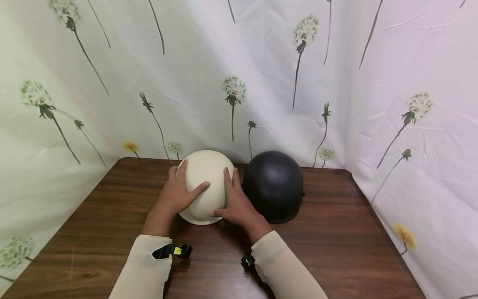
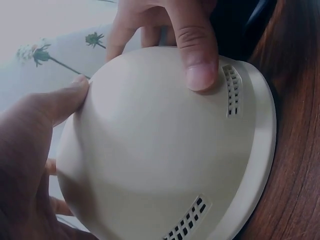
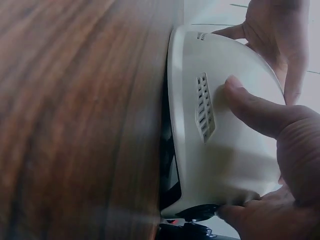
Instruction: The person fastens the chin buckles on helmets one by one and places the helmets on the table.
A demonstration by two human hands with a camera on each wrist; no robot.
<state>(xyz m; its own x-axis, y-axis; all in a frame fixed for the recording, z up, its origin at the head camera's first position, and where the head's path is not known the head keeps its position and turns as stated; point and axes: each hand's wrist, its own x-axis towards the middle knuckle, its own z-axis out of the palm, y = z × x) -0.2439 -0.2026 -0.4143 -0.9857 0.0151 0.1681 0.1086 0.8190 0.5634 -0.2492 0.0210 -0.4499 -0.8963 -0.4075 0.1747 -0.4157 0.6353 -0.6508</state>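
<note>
A cream helmet with slotted vents sits dome up on the brown wooden table, near its back edge. My left hand holds it from the left, thumb across the front of the dome and fingers around the far side. On the opposite side my right hand grips it, its thumb low on the front by a vent, as the right wrist view shows. In that view a dark strap shows under the rim. Close by on the right stands a black helmet, near the right hand's fingers.
The wooden table reaches toward me in front of the helmets. Behind it and at both sides hangs a white curtain printed with dandelions. Black straps circle both wrists over pale sleeves.
</note>
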